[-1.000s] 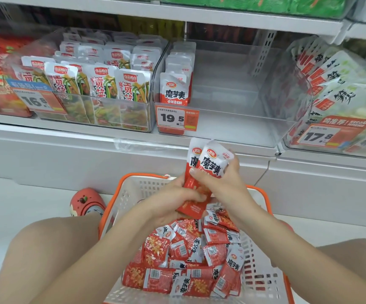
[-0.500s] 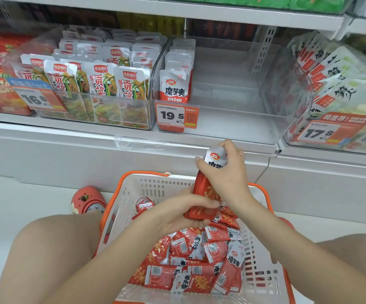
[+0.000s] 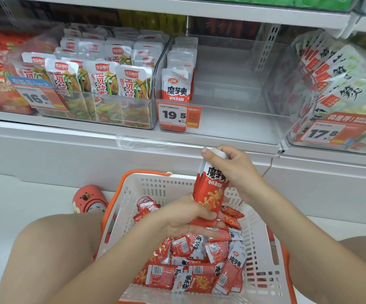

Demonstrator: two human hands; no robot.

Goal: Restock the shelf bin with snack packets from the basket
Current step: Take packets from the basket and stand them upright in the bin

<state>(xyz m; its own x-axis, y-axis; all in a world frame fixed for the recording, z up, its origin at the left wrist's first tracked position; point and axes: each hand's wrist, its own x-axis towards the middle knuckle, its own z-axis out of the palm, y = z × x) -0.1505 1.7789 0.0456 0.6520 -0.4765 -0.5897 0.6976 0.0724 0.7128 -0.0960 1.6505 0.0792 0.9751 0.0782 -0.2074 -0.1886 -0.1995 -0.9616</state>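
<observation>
Squared up since a second ago, the light, slippery packet stack (image 3: 210, 189) sits pinched between my right hand (image 3: 234, 172) on top and my left hand (image 3: 186, 218) curled beneath.

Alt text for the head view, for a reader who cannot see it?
Both hands, left and right, hold an upright stack of red snack packets over a white basket of loose packets. Above is a clear shelf bin with a single row of matching packets at its left.
</observation>
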